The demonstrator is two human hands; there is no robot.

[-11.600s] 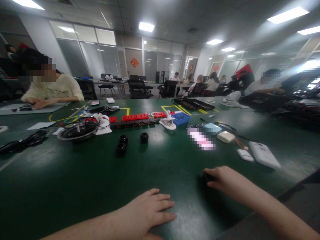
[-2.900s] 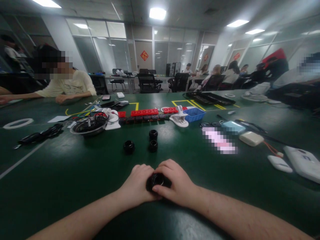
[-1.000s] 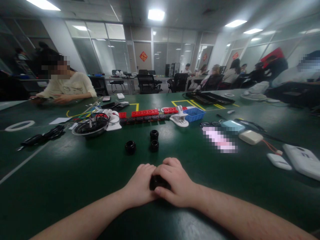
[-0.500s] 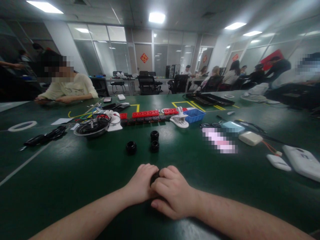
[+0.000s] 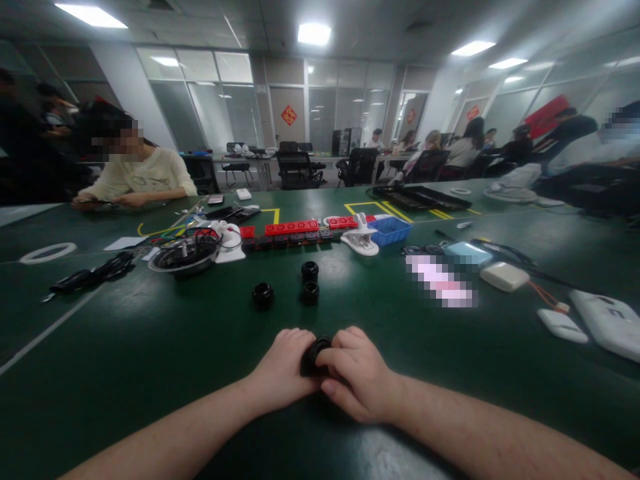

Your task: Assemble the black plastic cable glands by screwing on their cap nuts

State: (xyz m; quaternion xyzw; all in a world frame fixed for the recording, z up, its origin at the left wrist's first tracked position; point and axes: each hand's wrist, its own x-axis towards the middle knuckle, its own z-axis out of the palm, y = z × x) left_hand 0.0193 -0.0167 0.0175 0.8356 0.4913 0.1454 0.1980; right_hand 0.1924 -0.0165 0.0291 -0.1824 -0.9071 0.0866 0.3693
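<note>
Between my hands, low over the green table, is a glossy black round fitting (image 5: pixel 314 361) with a ring-shaped top. My left hand (image 5: pixel 285 365) wraps its left side, and most of those fingers are hidden behind it. Curled fingers of my right hand (image 5: pixel 357 373) press on the fitting from the right, the thumb lower down. Farther forward stand similar black fittings: one on the left (image 5: pixel 263 295), and two close together, a nearer one (image 5: pixel 310 293) and a farther one (image 5: pixel 309 270).
Across the green table (image 5: pixel 200 347) lie red and black strips (image 5: pixel 291 229), a white clip stand (image 5: pixel 361 237) and a blue basket (image 5: pixel 393 230). A metal bowl of cables (image 5: pixel 183 257) is left. Power banks (image 5: pixel 505 276) lie right. A person (image 5: pixel 143 173) sits at far left.
My right hand has shifted slightly right and its fingers have moved off the top, so more of the black fitting shows. My left hand stays almost still.
</note>
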